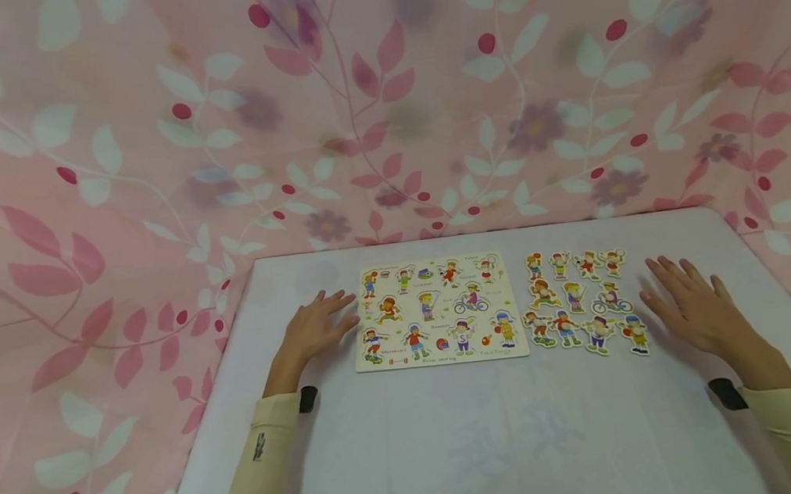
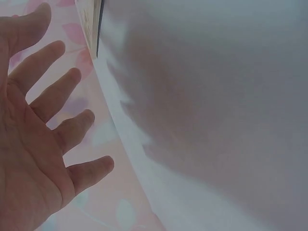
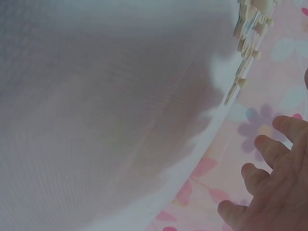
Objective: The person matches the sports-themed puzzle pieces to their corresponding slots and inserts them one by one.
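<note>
A pale puzzle board (image 1: 414, 347) printed with children doing sports lies flat in the middle of the table. To its right, several cut-out puzzle pieces (image 1: 573, 298) shaped like those children lie in three rows. My left hand (image 1: 314, 330) is spread at the board's left edge, holding nothing; its separated fingers (image 2: 55, 94) show in the left wrist view. Beside the right end of the pieces, my right hand (image 1: 693, 307) is also spread with nothing in it. In the right wrist view the pieces (image 3: 248, 43) appear edge-on, with small knobs, beyond the fingers (image 3: 272, 151).
A white cloth covers the table (image 1: 482, 428). Behind it and along its left side hangs a pink curtain (image 1: 385, 122) with leaves and flowers. A dark strap piece (image 1: 308, 399) sits at the left wrist, another (image 1: 726, 394) at the right.
</note>
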Tool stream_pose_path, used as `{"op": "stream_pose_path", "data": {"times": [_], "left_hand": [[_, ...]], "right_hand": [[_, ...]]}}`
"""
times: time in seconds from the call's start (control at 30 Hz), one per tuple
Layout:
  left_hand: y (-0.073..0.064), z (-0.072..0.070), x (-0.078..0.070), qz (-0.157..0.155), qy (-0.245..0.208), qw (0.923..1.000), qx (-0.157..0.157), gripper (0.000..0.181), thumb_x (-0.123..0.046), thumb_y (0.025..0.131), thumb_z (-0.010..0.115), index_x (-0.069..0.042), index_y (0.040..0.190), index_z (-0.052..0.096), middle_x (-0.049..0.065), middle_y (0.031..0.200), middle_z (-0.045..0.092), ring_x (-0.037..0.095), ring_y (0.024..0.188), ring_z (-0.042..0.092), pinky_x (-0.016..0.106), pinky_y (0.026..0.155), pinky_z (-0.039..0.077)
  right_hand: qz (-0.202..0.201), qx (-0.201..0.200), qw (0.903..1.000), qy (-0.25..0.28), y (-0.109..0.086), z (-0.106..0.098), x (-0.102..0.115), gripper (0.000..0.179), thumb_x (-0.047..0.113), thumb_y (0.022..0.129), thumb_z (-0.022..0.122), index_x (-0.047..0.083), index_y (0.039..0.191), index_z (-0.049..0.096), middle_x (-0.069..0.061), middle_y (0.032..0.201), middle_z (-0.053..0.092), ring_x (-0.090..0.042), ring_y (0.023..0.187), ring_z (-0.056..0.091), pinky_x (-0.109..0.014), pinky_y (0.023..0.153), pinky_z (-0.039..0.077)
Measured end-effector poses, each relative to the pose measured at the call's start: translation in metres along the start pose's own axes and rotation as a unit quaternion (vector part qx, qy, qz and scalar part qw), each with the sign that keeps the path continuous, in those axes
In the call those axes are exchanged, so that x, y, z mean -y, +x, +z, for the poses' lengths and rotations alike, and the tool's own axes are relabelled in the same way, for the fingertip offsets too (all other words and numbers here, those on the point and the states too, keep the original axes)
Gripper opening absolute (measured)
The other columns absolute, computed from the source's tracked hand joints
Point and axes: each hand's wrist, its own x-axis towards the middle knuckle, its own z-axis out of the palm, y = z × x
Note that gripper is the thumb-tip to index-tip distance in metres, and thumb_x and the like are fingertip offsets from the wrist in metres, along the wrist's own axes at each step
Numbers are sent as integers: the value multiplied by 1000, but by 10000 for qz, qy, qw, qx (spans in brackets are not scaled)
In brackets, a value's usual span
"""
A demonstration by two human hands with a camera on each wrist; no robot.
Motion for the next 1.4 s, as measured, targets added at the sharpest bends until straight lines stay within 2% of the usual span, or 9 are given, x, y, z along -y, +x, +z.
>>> {"op": "stream_pose_path", "data": {"times": [0.33, 0.57, 0.8, 1.0, 1.17, 1.4], "left_hand": [[9, 2, -8, -73, -563, 9983, 143, 42, -42, 92, 68, -19, 127, 69, 8, 144, 52, 42, 140, 33, 61, 109, 30], [13, 6, -8, 8, -495, 9987, 130, 36, -34, 90, 71, -18, 122, 73, 12, 139, 56, 46, 135, 39, 61, 106, 34], [14, 9, -7, -107, -517, 9982, 282, 35, -31, 91, 72, -19, 123, 72, 11, 139, 56, 46, 134, 39, 58, 109, 32], [14, 8, -9, -69, -516, 9983, 265, 36, -32, 89, 73, -18, 123, 72, 12, 137, 57, 47, 133, 41, 57, 109, 32], [15, 9, -9, -63, -500, 9984, 237, 36, -32, 89, 74, -19, 123, 72, 11, 136, 58, 46, 133, 41, 57, 109, 32], [17, 11, -7, -81, -576, 9981, 199, 35, -31, 89, 74, -19, 122, 72, 11, 136, 58, 46, 133, 41, 57, 110, 32]], "right_hand": [[-5, 10, 10000, 69, 0, 0, 0, 72, 44, 104, 41, 10, 159, 10, -29, 159, 11, -49, 145, -4, -72, 106, -11], [45, 28, 10000, 71, -1, 0, -1, 71, 44, 104, 40, 10, 159, 11, -29, 159, 12, -49, 145, -4, -71, 106, -12], [2, -26, 10000, 1, -1, 0, 0, 70, 43, 104, 41, 8, 158, 14, -30, 157, 15, -51, 144, -1, -72, 107, -9], [12, -42, 10000, -16, -2, -1, 0, 69, 42, 104, 41, 7, 158, 15, -31, 157, 16, -52, 144, 1, -71, 108, -9], [6, -129, 9999, 13, -1, -3, 2, 68, 41, 104, 41, 6, 157, 18, -32, 154, 21, -54, 142, 8, -72, 108, 0], [-203, -330, 9991, 187, 3, -10, 8, 65, 37, 104, 46, 8, 157, 23, -32, 150, 29, -54, 137, 21, -71, 108, 14]]}}
